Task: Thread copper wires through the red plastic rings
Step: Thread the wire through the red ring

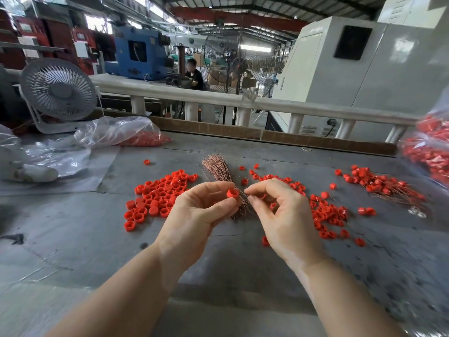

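Observation:
My left hand (199,210) pinches one red plastic ring (233,192) between thumb and forefinger, held above the grey table. My right hand (279,210) is just to the right of it, thumb and forefinger pinched on a thin copper wire (245,195) whose tip points at the ring. A bundle of copper wires (220,170) lies on the table behind both hands, partly hidden by them. A heap of loose red rings (158,195) lies to the left. Rings with wires through them (384,184) lie at the right.
More red rings (325,215) are scattered right of my right hand. A clear plastic bag of rings (121,133) and a small grey fan (58,91) stand at the back left. Another bag of red parts (430,152) sits at the right edge. A white rail (218,99) borders the table's far side.

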Demonstrator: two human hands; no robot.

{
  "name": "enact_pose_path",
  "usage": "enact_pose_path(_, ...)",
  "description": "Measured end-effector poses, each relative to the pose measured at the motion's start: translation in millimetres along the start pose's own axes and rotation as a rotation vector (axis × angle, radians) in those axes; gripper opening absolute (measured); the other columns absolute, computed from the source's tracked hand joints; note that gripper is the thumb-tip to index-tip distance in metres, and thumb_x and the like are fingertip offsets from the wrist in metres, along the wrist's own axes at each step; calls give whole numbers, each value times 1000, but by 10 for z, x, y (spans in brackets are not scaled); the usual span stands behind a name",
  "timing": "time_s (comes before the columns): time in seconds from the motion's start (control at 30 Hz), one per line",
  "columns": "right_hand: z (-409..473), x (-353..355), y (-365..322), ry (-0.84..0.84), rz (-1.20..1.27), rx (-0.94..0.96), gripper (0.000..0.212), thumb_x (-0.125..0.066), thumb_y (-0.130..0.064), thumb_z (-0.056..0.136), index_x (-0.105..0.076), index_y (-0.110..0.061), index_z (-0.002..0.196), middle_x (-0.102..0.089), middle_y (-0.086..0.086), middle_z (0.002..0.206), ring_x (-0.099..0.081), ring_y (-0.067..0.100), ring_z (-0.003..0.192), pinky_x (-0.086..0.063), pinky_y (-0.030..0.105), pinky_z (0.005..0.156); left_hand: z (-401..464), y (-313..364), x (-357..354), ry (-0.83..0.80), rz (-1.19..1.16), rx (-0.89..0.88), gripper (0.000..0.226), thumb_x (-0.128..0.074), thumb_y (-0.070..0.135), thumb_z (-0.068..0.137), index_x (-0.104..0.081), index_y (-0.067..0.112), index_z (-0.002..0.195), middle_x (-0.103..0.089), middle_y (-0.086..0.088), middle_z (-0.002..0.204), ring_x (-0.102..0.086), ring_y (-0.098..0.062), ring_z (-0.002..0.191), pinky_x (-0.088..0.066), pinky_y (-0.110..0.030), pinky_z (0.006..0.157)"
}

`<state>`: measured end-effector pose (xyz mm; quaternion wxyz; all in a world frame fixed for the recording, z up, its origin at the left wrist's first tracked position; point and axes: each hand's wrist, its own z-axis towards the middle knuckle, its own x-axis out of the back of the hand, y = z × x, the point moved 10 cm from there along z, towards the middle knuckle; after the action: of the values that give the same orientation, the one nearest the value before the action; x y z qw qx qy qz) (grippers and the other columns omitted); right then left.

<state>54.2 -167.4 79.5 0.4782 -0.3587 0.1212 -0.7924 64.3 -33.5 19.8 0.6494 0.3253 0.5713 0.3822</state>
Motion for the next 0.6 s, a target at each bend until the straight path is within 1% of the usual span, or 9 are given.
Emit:
enact_pose_path(0.1,1,-15,-24,-17,3,12,12,-67,-2,81,-70,-13,83,-64,-9,77,-57,4,73,-44,13,66,-5,23,-6,-8,18,-16,23,-66,1,59,-74,13,77,-73,-8,78,-70,-12,73,-54,-18,63)
enact_pose_path(0.2,-2,-27,-43,-32,8,23,11,-67,-1,81,-71,-12,83,-64,-6,78,-59,6,72,-49,23,67,-4,34,-14,-18,36,-28,25,-67,2,60,-74,14,80,-72,-5,76,-69,-11,71,-54,-19,62)
enact_pose_path(0.3,2,-30,-47,-38,3,22,11,-68,-1,82,-71,-11,84,-65,-6,78,-60,8,73,-51,27,67,-4,36,-29,-29,45,-31,23,-67,3,59,-76,16,77,-72,-4,75,-69,-10,70,-54,-18,61)
enact_pose_path(0.6,6,-9,-41,-14,9,32,10,-67,-3,80,-70,-12,81,-64,-7,76,-58,6,70,-48,21,65,0,38,-38,-30,47,-34,22,-67,2,58,-76,17,72,-72,-4,75,-68,-10,70,-54,-18,61)
